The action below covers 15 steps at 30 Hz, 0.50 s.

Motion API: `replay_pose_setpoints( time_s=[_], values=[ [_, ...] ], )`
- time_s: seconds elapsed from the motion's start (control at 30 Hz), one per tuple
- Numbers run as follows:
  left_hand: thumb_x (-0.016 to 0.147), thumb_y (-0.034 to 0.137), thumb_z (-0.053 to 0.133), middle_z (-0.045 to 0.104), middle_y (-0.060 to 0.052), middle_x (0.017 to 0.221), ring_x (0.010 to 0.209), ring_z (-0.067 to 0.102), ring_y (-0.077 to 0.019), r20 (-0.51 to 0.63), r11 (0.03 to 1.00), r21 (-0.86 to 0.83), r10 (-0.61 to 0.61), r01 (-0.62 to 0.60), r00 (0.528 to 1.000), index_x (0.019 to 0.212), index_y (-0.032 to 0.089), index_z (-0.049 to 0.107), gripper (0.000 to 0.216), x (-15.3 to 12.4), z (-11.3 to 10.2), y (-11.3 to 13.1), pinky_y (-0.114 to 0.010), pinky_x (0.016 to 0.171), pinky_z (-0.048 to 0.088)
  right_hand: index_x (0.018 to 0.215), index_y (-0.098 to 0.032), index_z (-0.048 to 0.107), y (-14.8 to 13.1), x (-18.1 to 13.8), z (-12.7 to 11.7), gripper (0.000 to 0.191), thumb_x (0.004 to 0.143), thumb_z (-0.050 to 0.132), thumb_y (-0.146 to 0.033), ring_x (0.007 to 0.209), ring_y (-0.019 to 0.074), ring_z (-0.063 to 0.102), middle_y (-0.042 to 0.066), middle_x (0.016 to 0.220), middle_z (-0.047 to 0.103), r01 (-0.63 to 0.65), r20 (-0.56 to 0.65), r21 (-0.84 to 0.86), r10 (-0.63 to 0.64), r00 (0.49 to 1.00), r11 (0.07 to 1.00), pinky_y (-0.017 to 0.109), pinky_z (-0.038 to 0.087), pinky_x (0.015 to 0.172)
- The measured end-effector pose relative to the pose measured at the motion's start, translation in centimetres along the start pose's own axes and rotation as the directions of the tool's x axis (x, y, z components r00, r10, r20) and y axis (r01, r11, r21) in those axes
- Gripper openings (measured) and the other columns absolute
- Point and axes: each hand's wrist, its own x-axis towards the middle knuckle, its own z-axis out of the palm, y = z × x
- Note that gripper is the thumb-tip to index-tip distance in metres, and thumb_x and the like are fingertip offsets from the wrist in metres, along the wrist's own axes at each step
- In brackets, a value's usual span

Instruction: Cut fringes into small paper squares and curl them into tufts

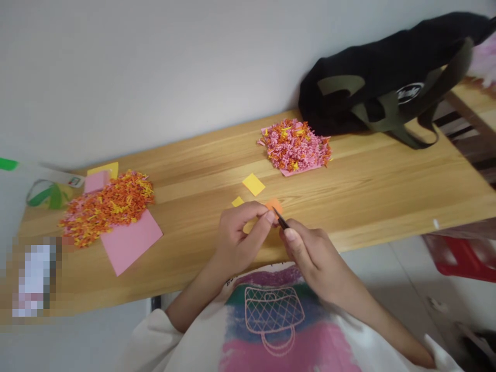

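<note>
My left hand [240,235] is pinched on a small orange paper piece [276,206] above the front edge of the wooden table [368,191]. My right hand [310,253] is closed around a thin dark tool [281,219], whose tip touches the orange piece. Two small yellow paper squares lie just beyond my hands: a larger yellow square [253,184] and a smaller yellow square [237,201].
A heap of pink, orange and yellow paper shreds [296,143] lies on a pink sheet at the back. An orange shred heap [108,204] sits left, with a pink sheet [132,240] beside it. A black bag [391,77] rests at the back right. A red crate [461,256] stands on the floor.
</note>
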Motion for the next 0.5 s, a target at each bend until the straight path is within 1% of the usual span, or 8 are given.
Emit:
replay_pose_setpoints(
  time_s=[0.13,0.23,0.4,0.43,0.5],
  values=[
    [0.089,0.021,0.054,0.071,-0.002,0.068,0.064,0.065,-0.0123,-0.007,1.000,-0.003,0.016,-0.016,1.000,0.068,0.017,0.066,0.024,0.0,0.0,0.1,-0.022,0.063,0.049,0.071,-0.023,0.038,-0.1,0.2,0.0,0.033,0.101,0.031,-0.033,0.043,0.0108,0.038,-0.005,0.053,0.039,0.002,-0.016,-0.030,-0.002,1.000,1.000,0.027,0.029,0.047],
    [0.090,0.022,0.054,0.072,-0.002,0.070,0.065,0.066,-0.0129,0.001,1.000,-0.010,0.008,-0.008,1.000,0.069,0.017,0.067,0.025,0.1,-0.1,0.1,-0.022,0.064,0.049,0.071,-0.023,0.039,-0.3,0.3,-0.1,0.034,0.102,0.029,-0.034,0.044,0.0108,0.038,-0.005,0.054,0.039,0.006,-0.019,0.000,-0.006,1.000,1.000,0.027,0.029,0.047],
    [0.088,0.021,0.055,0.072,-0.002,0.069,0.065,0.066,-0.0129,-0.010,0.999,-0.047,-0.025,0.025,1.000,0.067,0.017,0.068,0.025,0.3,-0.1,0.1,-0.022,0.065,0.049,0.072,-0.022,0.043,0.1,-0.4,-0.4,0.037,0.102,0.029,-0.041,0.047,0.0104,0.035,-0.004,0.057,0.039,-0.043,0.063,0.175,0.032,0.997,0.984,0.026,0.028,0.047],
    [0.088,0.021,0.055,0.073,-0.002,0.069,0.066,0.066,-0.0130,-0.017,0.997,-0.062,-0.039,0.038,0.999,0.067,0.017,0.068,0.025,0.4,-0.1,0.0,-0.022,0.066,0.049,0.072,-0.022,0.043,0.4,-0.6,-0.4,0.038,0.101,0.031,-0.043,0.047,0.0101,0.035,-0.004,0.057,0.038,-0.063,0.066,0.212,0.050,0.997,0.975,0.026,0.027,0.046],
    [0.088,0.021,0.054,0.073,-0.003,0.070,0.068,0.067,-0.0138,-0.046,0.993,-0.095,-0.080,0.075,0.996,0.066,0.017,0.069,0.026,0.7,-0.3,0.0,-0.023,0.069,0.050,0.074,-0.021,0.047,0.7,-0.8,-0.7,0.038,0.100,0.034,-0.046,0.045,0.0096,0.032,-0.005,0.055,0.037,-0.101,0.021,0.309,0.100,0.995,0.946,0.025,0.025,0.044]
  ],
)
